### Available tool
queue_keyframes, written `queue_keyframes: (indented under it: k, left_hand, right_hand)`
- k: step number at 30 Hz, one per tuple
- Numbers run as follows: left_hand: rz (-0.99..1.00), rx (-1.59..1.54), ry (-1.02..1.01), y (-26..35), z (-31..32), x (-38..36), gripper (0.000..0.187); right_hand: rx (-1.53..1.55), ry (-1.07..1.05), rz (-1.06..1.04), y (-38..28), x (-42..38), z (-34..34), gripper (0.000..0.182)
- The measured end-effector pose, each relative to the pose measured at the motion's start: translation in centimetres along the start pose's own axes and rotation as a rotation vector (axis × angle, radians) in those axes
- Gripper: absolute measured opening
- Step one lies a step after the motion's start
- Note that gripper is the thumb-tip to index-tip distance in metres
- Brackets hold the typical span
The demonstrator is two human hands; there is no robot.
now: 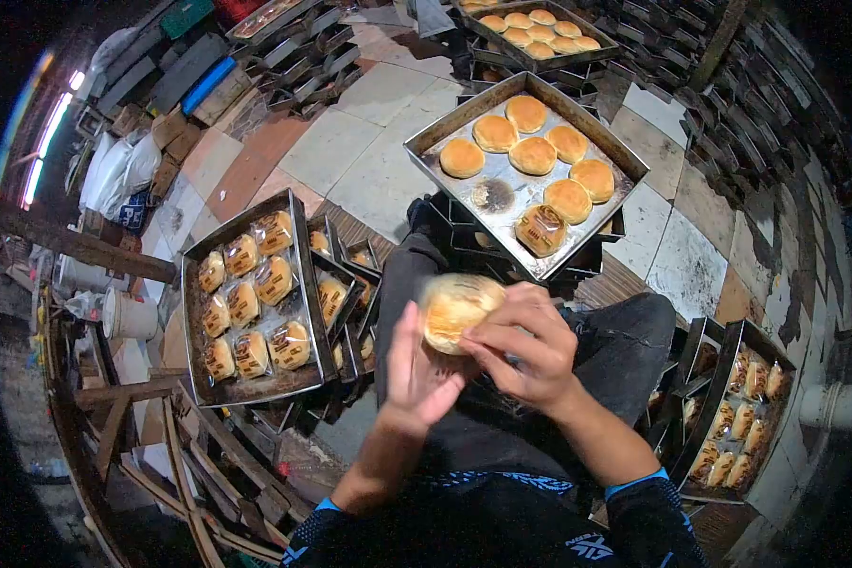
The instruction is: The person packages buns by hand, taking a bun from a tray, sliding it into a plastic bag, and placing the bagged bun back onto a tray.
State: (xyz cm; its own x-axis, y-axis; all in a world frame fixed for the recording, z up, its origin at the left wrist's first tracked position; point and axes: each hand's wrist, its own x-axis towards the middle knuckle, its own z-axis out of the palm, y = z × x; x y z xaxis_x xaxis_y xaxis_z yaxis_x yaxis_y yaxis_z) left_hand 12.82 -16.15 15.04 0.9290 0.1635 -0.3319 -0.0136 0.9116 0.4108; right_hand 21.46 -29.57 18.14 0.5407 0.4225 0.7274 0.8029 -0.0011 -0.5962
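A round golden bun (459, 312) is held up over my lap, blurred by motion, with what looks like a clear printed wrapper about it. My right hand (530, 346) grips its right side between thumb and bent fingers. My left hand (415, 369) cups it from the left and below, palm up; some of its fingertips are hidden. Beyond my hands a square metal tray (494, 196) carries several bare buns (532, 155). One wrapped bun (541, 230) with brown print lies at that tray's near corner.
On the left, a metal tray (298, 256) holds rows of wrapped buns (243, 303). Another tray (705, 431) of wrapped buns stands at right. Farther off are a tray of bare buns (540, 36) and stacked empty trays (762, 123). A white bucket (130, 313) and wooden slats (194, 483) are at left.
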Motion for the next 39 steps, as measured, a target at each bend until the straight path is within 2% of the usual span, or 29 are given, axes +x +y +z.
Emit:
queue_keyframes:
  k: [1, 3, 4, 5, 6, 7, 8, 10, 11, 13, 14, 15, 16, 17, 19, 21, 22, 23, 25, 27, 28, 29, 30, 32, 34, 35, 36, 37, 39]
  left_hand:
    - [0.026, 0.080, 0.049, -1.4, -1.0, -0.3, 0.056]
    - [0.608, 0.798, 0.304, -3.4, -1.5, 0.3, 0.053]
    - [0.774, 0.868, 0.181, -2.8, -1.9, 0.5, 0.051]
    - [0.894, 0.854, 0.138, -2.2, -2.9, 0.6, 0.037]
    - [0.957, 1.068, 0.115, -0.8, -4.0, 0.2, 0.030]
    - [1.010, 1.285, 0.095, 0.7, -3.8, -0.2, 0.024]
    - [1.109, 1.075, 0.096, 1.4, -3.5, 0.5, 0.013]
    - [1.426, 1.244, 0.138, 4.0, -2.8, 0.0, 0.009]
    - [1.606, 1.288, 0.120, 5.0, -2.8, -0.1, 0.008]
    - [1.625, 1.360, 0.113, 6.0, -4.1, 0.1, 0.012]
    - [1.498, 1.464, 0.176, 5.9, -5.7, 1.0, 0.010]
    - [1.370, 1.561, 0.238, 5.8, -7.3, 1.9, 0.008]
    - [1.268, 1.534, 0.256, 5.6, -8.6, 2.1, 0.016]
    - [1.345, 1.599, 0.223, 5.8, -9.8, 2.4, 0.013]
    - [1.295, 1.550, 0.304, 5.0, -10.8, 2.0, 0.007]
    - [1.334, 1.402, 0.299, 4.5, -10.8, 2.6, 0.005]
    - [1.316, 1.419, 0.244, 4.6, -10.7, 3.3, 0.005]
    - [1.289, 1.436, 0.190, 4.6, -10.2, 3.7, 0.006]
    - [1.294, 1.477, 0.181, 4.4, -8.2, 5.9, 0.006]
    - [1.318, 1.425, 0.388, 5.2, -8.0, 7.8, 0.008]
    - [1.107, 1.227, 0.459, 5.4, -8.7, 7.2, 0.009]
    - [0.898, 1.026, 0.515, 5.9, -8.6, 6.1, 0.009]
    - [0.659, 1.061, 0.565, 6.0, -8.0, 3.6, 0.008]
    - [0.756, 0.913, 0.409, 4.2, -11.2, 0.2, 0.009]
    - [0.551, 1.204, 0.616, 1.8, -12.4, -3.6, 0.009]
    - [0.530, 1.214, 0.606, 1.2, -12.5, -4.8, 0.009]
    - [0.648, 1.405, 0.571, 0.7, -12.4, -5.6, 0.010]
    - [0.775, 1.591, 0.527, 0.5, -12.2, -6.0, 0.010]
    - [0.872, 1.605, 0.496, 1.8, -9.6, -6.2, 0.012]
  right_hand:
    - [0.025, 0.066, 0.031, -0.4, 0.0, 0.1, 0.018]
    - [0.107, 0.197, 0.314, 0.0, -1.0, 0.7, 0.018]
    - [0.106, 0.197, 0.309, 0.2, -1.2, 1.0, 0.018]
    - [0.232, 0.254, 0.447, 0.3, -1.6, 1.3, 0.018]
    - [0.359, 0.304, 0.591, 0.4, -1.8, 1.5, 0.018]
    - [0.360, 0.293, 0.600, 0.3, -1.4, 1.2, 0.018]
    - [0.277, 0.164, 0.562, 0.0, -0.4, 0.3, 0.018]
    - [-0.007, -0.099, 0.328, -0.8, 2.5, -1.9, 0.020]
    - [-0.002, -0.106, 0.328, -0.1, 2.2, -1.3, 0.020]
    - [0.015, 0.119, 0.034, 2.6, 0.0, 1.0, 0.016]
    - [-0.106, 0.039, 0.157, 4.4, -0.3, 3.1, 0.009]
    - [0.125, 0.017, 0.367, 6.7, -1.6, 5.4, 0.005]
    - [0.148, 0.002, 0.335, 7.8, -2.5, 6.1, 0.005]
    - [0.170, -0.009, 0.304, 8.0, -3.1, 6.4, 0.006]
    - [0.307, 0.029, 0.420, 7.6, -3.8, 7.0, 0.008]
    - [0.098, 0.001, 0.195, 8.2, -3.1, 6.9, 0.009]
    - [-0.016, 0.010, 0.224, 7.9, -2.6, 7.1, 0.009]
    - [-0.018, 0.003, 0.229, 8.0, -2.0, 8.2, 0.009]
    - [0.041, 0.026, 0.024, 9.2, 0.1, 10.6, 0.012]
    - [-0.066, 0.082, 0.189, 11.3, 1.3, 11.6, 0.019]
    - [0.006, 0.199, 0.511, 10.8, 2.4, 10.7, 0.022]
    - [-0.122, 0.219, 0.384, 10.7, 1.2, 10.6, 0.024]
    - [-0.084, 0.194, 0.483, 9.5, -0.5, 10.3, 0.026]
    - [-0.041, 0.118, 0.682, 7.0, -5.8, 9.8, 0.029]
    - [-0.019, 0.013, 0.939, 5.2, -10.9, 9.4, 0.032]
    - [0.002, -0.040, 1.093, 4.3, -12.5, 9.2, 0.033]
    - [0.003, -0.131, 1.137, 4.7, -14.4, 8.8, 0.032]
    - [-0.003, -0.119, 1.146, 4.9, -14.2, 7.8, 0.032]
    - [-0.125, -0.142, 0.840, 5.7, -11.5, 5.7, 0.029]
